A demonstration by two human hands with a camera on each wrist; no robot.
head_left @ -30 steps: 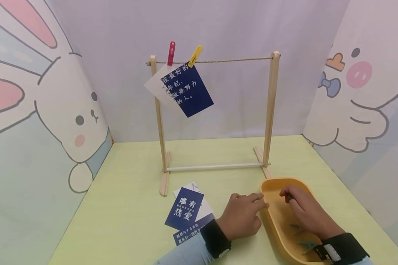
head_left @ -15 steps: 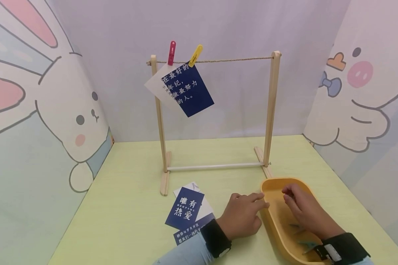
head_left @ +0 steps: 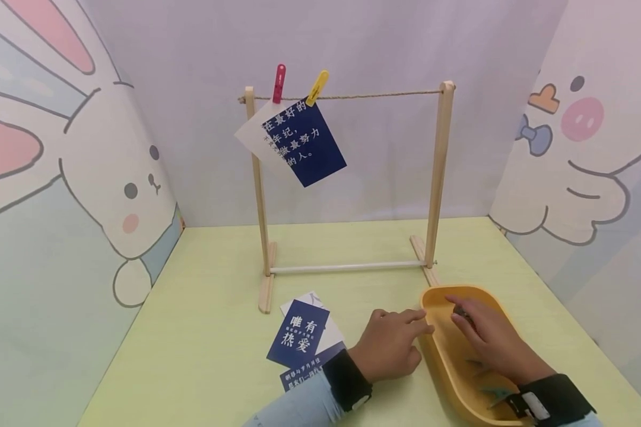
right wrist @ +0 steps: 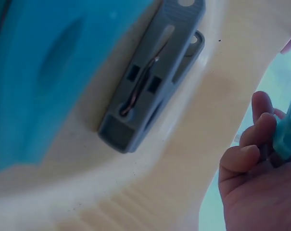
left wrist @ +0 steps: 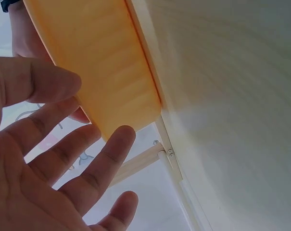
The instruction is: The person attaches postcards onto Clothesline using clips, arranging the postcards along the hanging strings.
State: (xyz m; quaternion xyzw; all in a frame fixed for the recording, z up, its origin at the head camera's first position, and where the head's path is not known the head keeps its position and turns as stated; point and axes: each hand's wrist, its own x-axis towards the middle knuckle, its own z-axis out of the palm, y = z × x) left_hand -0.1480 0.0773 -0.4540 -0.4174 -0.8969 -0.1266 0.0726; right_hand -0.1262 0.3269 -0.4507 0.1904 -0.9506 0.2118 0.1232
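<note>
My right hand is over the yellow tray, holding a small clothespin in its fingers. That clothespin shows teal in the right wrist view, partly covered by the curled fingers. Two more clothespins lie in the tray: a grey one and a teal one, seen close up by the right wrist camera. My left hand stays at the tray's left rim, fingertips right at the edge. Its fingers are spread and loosely bent, with nothing in the palm.
A wooden rack with a rope stands behind. Red and yellow clothespins hold a white card and a navy card on the rope. Several cards lie overlapping left of my left hand.
My right hand has turned slightly and its index finger has straightened, so more of the clothespin shows between the fingers. The left hand stays at the tray rim.
</note>
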